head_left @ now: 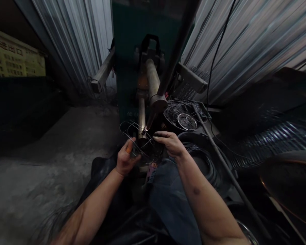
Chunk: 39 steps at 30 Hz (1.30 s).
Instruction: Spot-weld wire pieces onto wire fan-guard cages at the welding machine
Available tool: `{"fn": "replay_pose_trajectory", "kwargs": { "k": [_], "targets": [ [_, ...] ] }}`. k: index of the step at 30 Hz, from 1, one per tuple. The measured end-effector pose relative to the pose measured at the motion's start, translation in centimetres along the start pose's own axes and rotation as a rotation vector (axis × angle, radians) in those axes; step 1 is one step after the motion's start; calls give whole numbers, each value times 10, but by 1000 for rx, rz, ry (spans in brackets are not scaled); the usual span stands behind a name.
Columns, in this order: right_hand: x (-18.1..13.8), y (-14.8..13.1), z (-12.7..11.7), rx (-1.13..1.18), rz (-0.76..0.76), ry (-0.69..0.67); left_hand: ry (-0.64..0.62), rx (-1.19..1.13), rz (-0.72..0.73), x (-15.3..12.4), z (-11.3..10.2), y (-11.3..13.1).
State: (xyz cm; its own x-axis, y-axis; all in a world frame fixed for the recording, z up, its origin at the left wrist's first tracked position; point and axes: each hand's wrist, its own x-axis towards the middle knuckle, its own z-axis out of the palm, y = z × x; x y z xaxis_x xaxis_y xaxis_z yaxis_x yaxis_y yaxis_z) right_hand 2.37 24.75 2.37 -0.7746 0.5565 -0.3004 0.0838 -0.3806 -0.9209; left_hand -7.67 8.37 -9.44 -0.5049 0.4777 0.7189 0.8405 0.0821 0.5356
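Observation:
A round frame of thin metal wire point(134, 143) is held around the end of the lower metal rod point(142, 117) of a green machine. My left hand point(126, 158), with an orange wrap on one finger, grips the frame's left side between thumb and fingers. On the right, my right hand point(172, 143) has thumb and fingers pinched together at the frame's edge; what lies between the fingertips is too small to make out. A small bright glow shows by the rod where the machine's upper tip point(150, 122) comes down.
The machine's thick upper cylinder point(154, 80) and a dark slanting bar point(177, 47) stand above my hands. To the right are a basin of wire pieces point(172, 110), a small round dish point(187, 121), coiled wire point(209, 166) and a long bar point(223, 166). A yellow crate point(17, 56) sits far left.

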Motion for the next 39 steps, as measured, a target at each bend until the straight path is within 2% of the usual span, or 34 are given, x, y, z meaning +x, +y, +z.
{"fn": "replay_pose_trajectory", "kwargs": {
  "k": [3,6,9,11,13,15,21,27,32,39],
  "targets": [
    [1,2,0,-18,2,8,-12,7,43,2,1,-1],
    [0,2,-2,-102,-121,3,3,15,105,2,3,-4],
    [-5,-3,0,-377,-358,-23,21,31,133,-1,7,-9],
    [-9,-8,5,-617,-465,-62,20,24,119,-4,9,-12],
    [-9,-13,10,-802,-495,-85,6,4,102,-6,11,-14],
    [-7,-16,15,-868,-455,-91,1,-17,99,-6,12,-15],
    [-3,-18,21,-558,-165,-115,11,12,156,-6,11,-15],
    [-5,-13,16,-452,-222,-60,2,-23,126,-5,10,-9],
    [-6,-5,10,-274,-220,-80,31,14,179,-6,10,-8],
    [-3,11,-1,-213,-259,-89,31,73,258,0,5,-14]
  ]
}}
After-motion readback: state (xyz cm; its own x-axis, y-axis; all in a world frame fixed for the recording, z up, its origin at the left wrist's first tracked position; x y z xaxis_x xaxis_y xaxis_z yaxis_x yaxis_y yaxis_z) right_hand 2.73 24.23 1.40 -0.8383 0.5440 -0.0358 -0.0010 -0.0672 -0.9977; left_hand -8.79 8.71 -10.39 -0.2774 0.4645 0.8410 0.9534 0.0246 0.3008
